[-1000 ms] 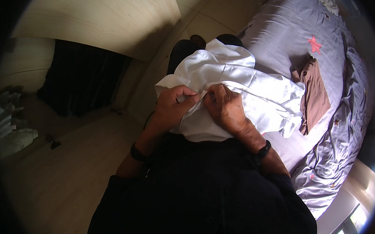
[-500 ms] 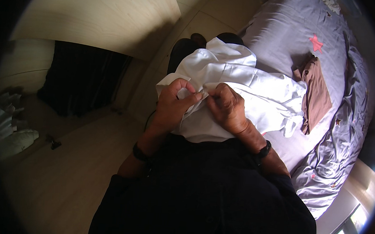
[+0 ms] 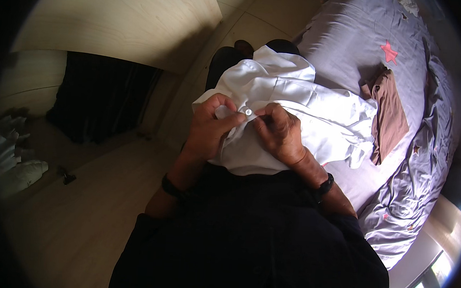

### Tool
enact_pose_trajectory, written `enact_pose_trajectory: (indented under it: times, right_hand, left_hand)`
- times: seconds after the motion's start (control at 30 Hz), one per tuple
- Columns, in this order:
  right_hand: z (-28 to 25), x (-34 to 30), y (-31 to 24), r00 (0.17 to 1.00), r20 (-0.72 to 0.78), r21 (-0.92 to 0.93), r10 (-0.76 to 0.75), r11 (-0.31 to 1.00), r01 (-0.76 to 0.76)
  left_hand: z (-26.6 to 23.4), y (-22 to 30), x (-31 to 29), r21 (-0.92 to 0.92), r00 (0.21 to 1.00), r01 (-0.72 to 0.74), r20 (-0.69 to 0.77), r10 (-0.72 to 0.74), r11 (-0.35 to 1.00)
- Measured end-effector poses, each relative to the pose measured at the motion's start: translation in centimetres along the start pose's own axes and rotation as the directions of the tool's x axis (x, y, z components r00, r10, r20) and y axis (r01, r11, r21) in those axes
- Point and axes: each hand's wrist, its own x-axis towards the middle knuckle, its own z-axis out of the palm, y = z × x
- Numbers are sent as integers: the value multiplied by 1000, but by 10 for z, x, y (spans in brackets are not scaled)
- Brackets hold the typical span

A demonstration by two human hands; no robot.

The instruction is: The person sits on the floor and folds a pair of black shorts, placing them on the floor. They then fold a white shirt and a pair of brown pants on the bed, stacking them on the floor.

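Head view: white button-front shirt [image 3: 324,114], lying across the person's lap and onto the lavender-grey bed [image 3: 342,50], beside brown folded cloth [image 3: 390,122]. Handling, judged by look: light, soft, slightly slippery; best taken by its edges. Left hand [image 3: 209,127], right hand [image 3: 281,134]: fingertips pinching fabric either side of one small round button [image 3: 249,112]. Appearance: smooth, faint sheen, rumpled; stitched pocket [image 3: 294,93].

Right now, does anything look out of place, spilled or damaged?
Nothing looks spilled or damaged. Bedding is bunched along the right side of the bed, untidy beside the flatter sheet. At left, a small black object lies alone, too dark to identify. The shirt, pinched by both hands, shows nothing odd.
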Motion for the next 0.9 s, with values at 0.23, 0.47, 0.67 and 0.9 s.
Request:
enact_pose_trajectory:
  times: [0.23, 0.47, 0.67, 0.9]
  right_hand:
    - [-27, 5, -12, 943, 131, -19, 307, 952, -307]
    - [-48, -15, 3, 936, 93, -91, 338, 939, -330]
    - [-51, -20, 1, 927, 134, 13, 350, 935, -354]
    - [-42, -21, 8, 966, 155, -8, 206, 978, -207]
  left_hand:
    - [-17, 15, 2, -86, 995, -83, -60, 78, 993]
    - [-35, 27, 10, 77, 989, -106, -93, 113, 991]
    - [-66, 29, 20, 753, 998, -18, -24, 54, 657]
    - [-33, 47, 13, 985, 986, -59, 83, 146, -159]
